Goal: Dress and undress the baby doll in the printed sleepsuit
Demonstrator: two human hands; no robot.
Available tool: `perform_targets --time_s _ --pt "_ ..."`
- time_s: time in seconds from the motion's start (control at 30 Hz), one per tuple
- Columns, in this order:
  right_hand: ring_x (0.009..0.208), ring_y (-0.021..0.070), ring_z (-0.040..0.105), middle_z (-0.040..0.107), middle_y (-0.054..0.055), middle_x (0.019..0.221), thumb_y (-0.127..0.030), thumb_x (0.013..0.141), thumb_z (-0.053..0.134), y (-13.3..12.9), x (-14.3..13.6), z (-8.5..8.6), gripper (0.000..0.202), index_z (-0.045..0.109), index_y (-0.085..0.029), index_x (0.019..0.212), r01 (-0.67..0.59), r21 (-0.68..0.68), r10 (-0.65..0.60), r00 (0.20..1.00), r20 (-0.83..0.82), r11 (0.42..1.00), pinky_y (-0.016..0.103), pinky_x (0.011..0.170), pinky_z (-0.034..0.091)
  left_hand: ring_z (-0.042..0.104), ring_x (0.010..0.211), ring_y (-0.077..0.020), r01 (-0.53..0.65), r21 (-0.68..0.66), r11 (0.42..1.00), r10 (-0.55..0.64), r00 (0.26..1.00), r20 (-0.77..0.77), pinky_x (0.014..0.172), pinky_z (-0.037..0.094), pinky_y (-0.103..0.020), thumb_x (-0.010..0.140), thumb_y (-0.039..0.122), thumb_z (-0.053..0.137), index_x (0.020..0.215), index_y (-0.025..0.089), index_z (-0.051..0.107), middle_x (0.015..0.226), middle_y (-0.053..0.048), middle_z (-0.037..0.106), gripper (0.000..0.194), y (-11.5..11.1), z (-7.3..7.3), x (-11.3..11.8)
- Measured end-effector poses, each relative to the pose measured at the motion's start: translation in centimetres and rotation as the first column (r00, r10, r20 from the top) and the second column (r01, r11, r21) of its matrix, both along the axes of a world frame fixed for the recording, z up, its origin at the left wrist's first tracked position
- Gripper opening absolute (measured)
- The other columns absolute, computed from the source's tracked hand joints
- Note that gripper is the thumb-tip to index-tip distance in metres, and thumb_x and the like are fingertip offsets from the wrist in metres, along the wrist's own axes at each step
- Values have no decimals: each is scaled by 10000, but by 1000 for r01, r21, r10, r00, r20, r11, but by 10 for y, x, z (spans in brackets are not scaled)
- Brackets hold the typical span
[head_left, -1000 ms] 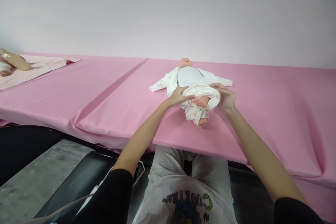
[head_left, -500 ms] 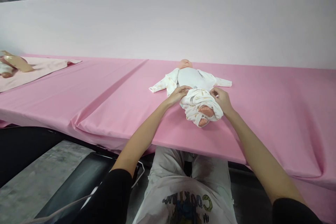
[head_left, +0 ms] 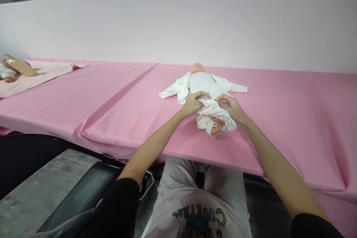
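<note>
The doll (head_left: 205,84) lies on its back just right of the frame's centre, on a pink sheet (head_left: 292,119) spanning the picture. A paler cloth (head_left: 55,70) lies at the left edge. A white jacket (head_left: 182,84) shows at the doll's sides, and white pants (head_left: 213,109) are bunched around its legs. The left hand (head_left: 195,103) and right hand (head_left: 232,108) each pinch the pants' upper edge. Below, a bare foot (head_left: 215,131) pokes out.
</note>
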State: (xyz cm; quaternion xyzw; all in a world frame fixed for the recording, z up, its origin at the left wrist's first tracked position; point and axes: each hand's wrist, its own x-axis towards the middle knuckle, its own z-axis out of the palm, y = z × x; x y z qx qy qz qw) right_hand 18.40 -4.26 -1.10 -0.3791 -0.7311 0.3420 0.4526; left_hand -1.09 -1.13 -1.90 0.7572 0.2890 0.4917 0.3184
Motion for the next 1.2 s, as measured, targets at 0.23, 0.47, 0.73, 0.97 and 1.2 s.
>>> perform_targets --time_s 0.23,0.47,0.73,0.97,1.2 --pt "800 160 561 601 8 810 -359 744 668 -6 -3 3 280 436 -212 802 -76 -92 74 997 -26 993 275 701 431 499 639 -86 73 12 997 -74 996 53 636 385 -220 610 61 571 925 133 635 696 17 565 329 -9 -1 9" --pt "595 111 510 573 -12 766 -311 629 724 -9 -5 16 358 438 -225 825 21 -108 -47 969 -243 994 234 533 389 543 847 -149 108 1 994 -108 994 5 783 403 -261 657 191 618 979 134 602 931 -44 616 328 -9 1 7" --pt "531 114 470 525 -45 581 -232 490 713 10 19 9 333 516 -204 757 151 -251 -221 934 -282 956 234 509 339 433 575 -115 -7 222 975 103 901 -422 714 338 -288 836 479 467 829 156 618 584 35 480 356 7 -2 -20" --pt "515 113 371 443 -37 518 -311 571 585 23 31 -6 157 559 -178 652 158 -230 -145 987 74 960 248 507 256 504 753 -196 -34 377 926 289 707 -646 872 328 -379 828 414 427 715 174 582 675 -39 549 307 18 -5 -33" --pt "546 106 347 462 -24 560 -294 520 540 28 46 -5 154 565 -160 592 27 -374 -28 1000 4 927 245 524 226 528 730 -187 -151 165 975 217 819 -530 675 371 -295 728 289 514 724 182 575 732 -34 599 123 16 -2 -32"
